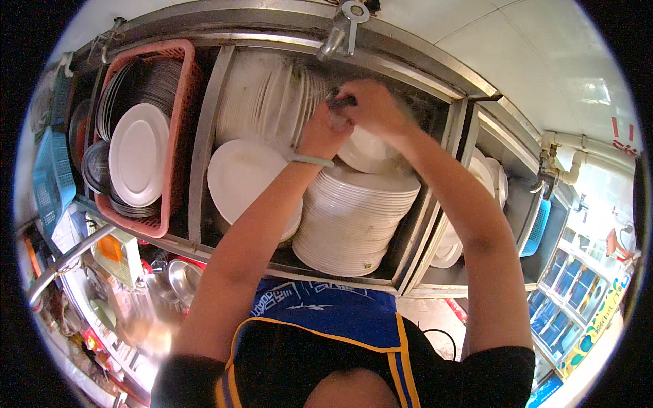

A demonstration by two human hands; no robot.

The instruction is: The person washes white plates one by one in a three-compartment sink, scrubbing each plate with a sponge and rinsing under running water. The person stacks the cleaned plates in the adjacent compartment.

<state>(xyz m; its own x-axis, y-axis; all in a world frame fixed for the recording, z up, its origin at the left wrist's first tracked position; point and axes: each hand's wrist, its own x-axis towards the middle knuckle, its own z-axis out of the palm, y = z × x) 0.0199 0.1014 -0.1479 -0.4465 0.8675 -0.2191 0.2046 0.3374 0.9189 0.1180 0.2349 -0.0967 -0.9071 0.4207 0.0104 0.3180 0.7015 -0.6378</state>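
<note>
Over the middle sink basin, my left hand [325, 130] and my right hand [371, 104] meet around a small dark grey item [341, 103]. Fingers and blur hide most of it, so I cannot tell what it is. Beneath my right hand, a white bowl or deep dish [370, 150] rests on a tall stack of white plates [354, 224]. Many white plates [265, 104] stand on edge in the basin's back left. A large white oval plate [247, 178] lies under my left forearm. Haze or steam blurs the back of the basin.
A metal faucet [341, 33] overhangs the basin's back rim. On the left, a pink plastic basket [176, 137] holds several plates, with a white oval plate [139, 153] on top. More white dishes [449, 252] fill the right basin. A blue basket [53, 178] is at far left.
</note>
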